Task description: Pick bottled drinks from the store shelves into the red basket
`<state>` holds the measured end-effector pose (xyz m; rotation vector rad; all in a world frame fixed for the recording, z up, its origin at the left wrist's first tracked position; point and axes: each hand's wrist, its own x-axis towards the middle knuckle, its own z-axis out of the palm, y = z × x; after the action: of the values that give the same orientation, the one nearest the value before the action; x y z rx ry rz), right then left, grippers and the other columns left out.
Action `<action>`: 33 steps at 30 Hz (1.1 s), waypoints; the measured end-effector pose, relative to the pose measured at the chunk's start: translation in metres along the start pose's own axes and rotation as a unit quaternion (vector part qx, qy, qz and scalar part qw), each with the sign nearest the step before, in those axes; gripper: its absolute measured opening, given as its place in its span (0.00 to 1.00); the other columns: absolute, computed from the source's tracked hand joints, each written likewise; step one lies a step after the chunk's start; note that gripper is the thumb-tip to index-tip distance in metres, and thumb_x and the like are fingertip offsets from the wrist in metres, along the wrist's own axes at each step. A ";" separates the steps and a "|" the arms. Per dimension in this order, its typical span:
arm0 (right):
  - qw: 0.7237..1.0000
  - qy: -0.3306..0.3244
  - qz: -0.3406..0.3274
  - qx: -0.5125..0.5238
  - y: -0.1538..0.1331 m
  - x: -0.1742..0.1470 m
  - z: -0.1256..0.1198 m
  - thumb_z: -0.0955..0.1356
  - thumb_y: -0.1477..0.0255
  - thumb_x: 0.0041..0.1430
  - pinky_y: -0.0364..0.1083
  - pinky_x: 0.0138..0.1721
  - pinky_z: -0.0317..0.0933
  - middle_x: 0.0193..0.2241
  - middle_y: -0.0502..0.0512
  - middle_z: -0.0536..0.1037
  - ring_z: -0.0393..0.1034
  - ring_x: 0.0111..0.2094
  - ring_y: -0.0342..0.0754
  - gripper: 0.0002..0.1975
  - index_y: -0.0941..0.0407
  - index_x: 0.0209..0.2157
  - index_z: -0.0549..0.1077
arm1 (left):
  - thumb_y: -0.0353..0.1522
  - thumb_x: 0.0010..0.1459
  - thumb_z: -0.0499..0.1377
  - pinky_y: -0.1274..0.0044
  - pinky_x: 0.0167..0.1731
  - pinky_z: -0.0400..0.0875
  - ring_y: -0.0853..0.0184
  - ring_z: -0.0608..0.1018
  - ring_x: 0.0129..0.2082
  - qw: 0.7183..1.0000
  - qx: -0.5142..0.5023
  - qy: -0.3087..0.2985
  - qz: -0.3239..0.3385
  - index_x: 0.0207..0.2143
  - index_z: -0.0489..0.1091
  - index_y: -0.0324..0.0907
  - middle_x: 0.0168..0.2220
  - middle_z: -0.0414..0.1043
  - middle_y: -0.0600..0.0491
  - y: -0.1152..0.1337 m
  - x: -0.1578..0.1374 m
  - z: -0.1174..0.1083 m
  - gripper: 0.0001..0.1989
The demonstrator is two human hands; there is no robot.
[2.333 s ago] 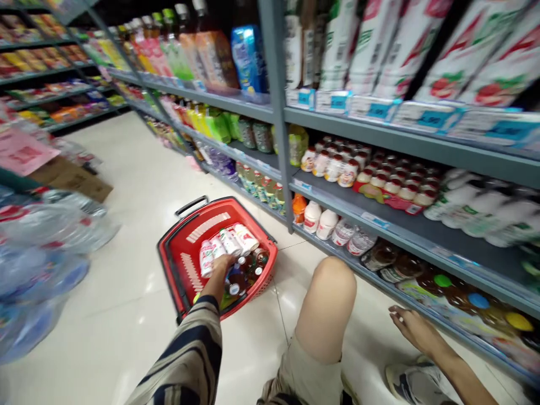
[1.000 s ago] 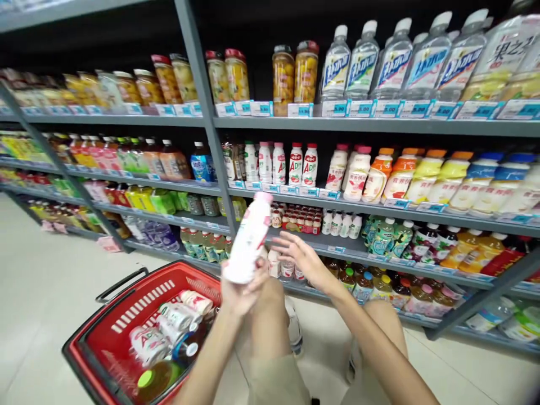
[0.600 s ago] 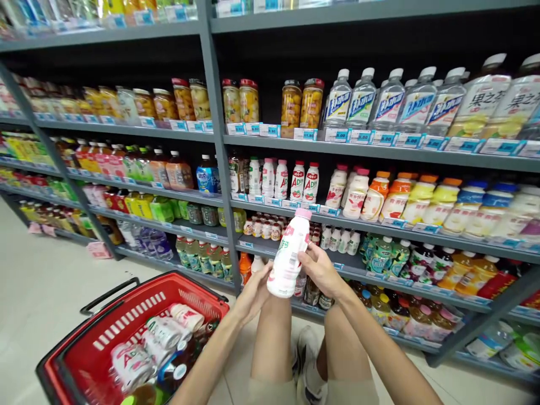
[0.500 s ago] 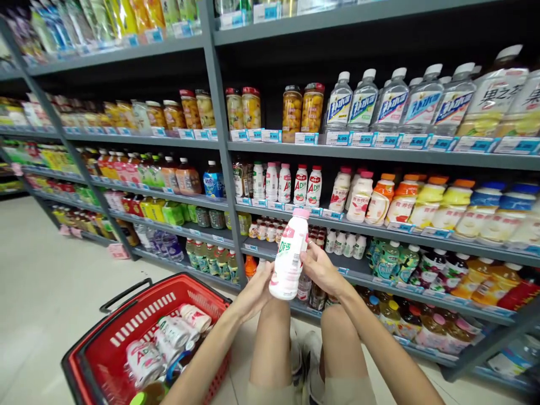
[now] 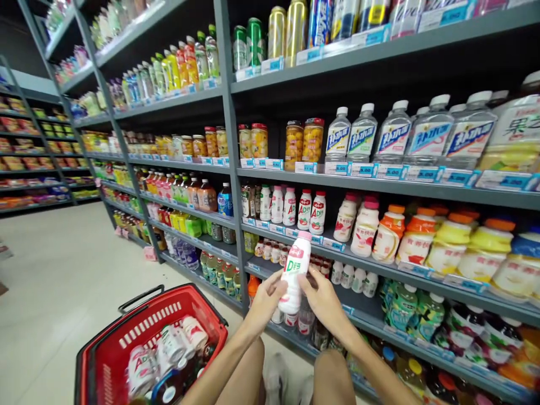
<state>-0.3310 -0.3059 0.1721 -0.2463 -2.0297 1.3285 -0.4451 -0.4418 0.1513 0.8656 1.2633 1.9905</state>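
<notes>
A white drink bottle (image 5: 292, 287) with a pink cap and green lettering is held between both my hands, above my knees and in front of the lower shelves. My left hand (image 5: 268, 297) grips its left side, thumb on the front. On the other side, my right hand (image 5: 322, 289) closes on it, thumb against the label. The bottle leans slightly, cap up and to the right. Similar white bottles (image 5: 304, 212) with red, pink and green caps stand on the shelf just behind it.
A red shopping basket (image 5: 110, 360) with several bottles in it sits on the floor at my left. Grey shelving (image 5: 237, 242) crosses in front of me, stocked with jars (image 5: 313, 140), clear water bottles (image 5: 394, 132) and milk drinks (image 5: 387, 235). Pale floor tiles (image 5: 50, 281) stretch to the left.
My view has tilted up and turned left, showing upper shelves and the far aisle. The bottle has turned slightly in my hands, and my right thumb now presses its front.
</notes>
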 end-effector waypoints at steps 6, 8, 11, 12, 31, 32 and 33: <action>0.989 -0.056 0.010 0.134 -0.007 0.079 -0.014 0.77 0.52 0.60 0.61 0.58 0.74 0.55 0.62 0.82 0.79 0.53 0.61 0.29 0.55 0.56 0.77 | 0.48 0.60 0.71 0.70 0.51 0.77 0.54 0.82 0.54 0.988 0.097 -0.066 0.102 0.65 0.73 0.43 0.59 0.80 0.42 0.049 0.072 -0.015 0.35; 0.989 -0.031 -0.009 0.146 -0.011 0.114 -0.013 0.80 0.54 0.56 0.59 0.57 0.75 0.57 0.62 0.81 0.80 0.53 0.60 0.32 0.55 0.57 0.75 | 0.46 0.61 0.70 0.67 0.58 0.75 0.52 0.80 0.58 0.976 0.139 -0.082 0.150 0.63 0.75 0.42 0.62 0.77 0.42 0.069 0.107 -0.028 0.32; 0.990 0.014 -0.059 0.131 -0.014 0.165 -0.010 0.82 0.56 0.51 0.59 0.61 0.73 0.58 0.63 0.80 0.79 0.56 0.59 0.37 0.54 0.58 0.73 | 0.45 0.61 0.70 0.64 0.61 0.74 0.51 0.79 0.60 0.960 0.187 -0.088 0.190 0.59 0.79 0.39 0.62 0.78 0.41 0.092 0.162 -0.048 0.28; 0.990 0.023 -0.069 0.120 -0.014 0.179 -0.008 0.82 0.55 0.50 0.60 0.62 0.72 0.57 0.63 0.81 0.79 0.56 0.59 0.37 0.55 0.58 0.73 | 0.45 0.60 0.71 0.63 0.60 0.75 0.50 0.80 0.59 0.958 0.191 -0.086 0.195 0.58 0.80 0.38 0.60 0.79 0.41 0.096 0.178 -0.053 0.28; 0.989 0.053 -0.117 -0.066 0.015 0.255 0.029 0.77 0.54 0.60 0.58 0.63 0.73 0.57 0.57 0.82 0.78 0.58 0.61 0.31 0.56 0.60 0.79 | 0.43 0.60 0.71 0.64 0.60 0.78 0.52 0.81 0.58 0.940 0.206 -0.065 0.263 0.54 0.82 0.37 0.58 0.78 0.40 0.073 0.276 -0.105 0.25; 0.990 0.051 -0.113 -0.073 0.020 0.255 0.030 0.77 0.53 0.61 0.58 0.62 0.73 0.57 0.57 0.82 0.78 0.58 0.61 0.30 0.56 0.59 0.79 | 0.42 0.60 0.71 0.64 0.59 0.78 0.52 0.81 0.57 0.936 0.229 -0.062 0.261 0.54 0.82 0.37 0.57 0.79 0.41 0.069 0.277 -0.108 0.24; 0.989 0.051 -0.110 -0.081 0.023 0.255 0.031 0.77 0.53 0.61 0.58 0.62 0.74 0.57 0.57 0.82 0.78 0.58 0.61 0.30 0.56 0.58 0.79 | 0.42 0.60 0.70 0.64 0.58 0.79 0.52 0.81 0.56 0.931 0.253 -0.060 0.258 0.54 0.82 0.37 0.55 0.80 0.41 0.066 0.278 -0.110 0.24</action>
<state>-0.5454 -0.1903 0.2571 -0.1530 -2.0150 0.9988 -0.7073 -0.3050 0.2315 1.6901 1.6329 1.9624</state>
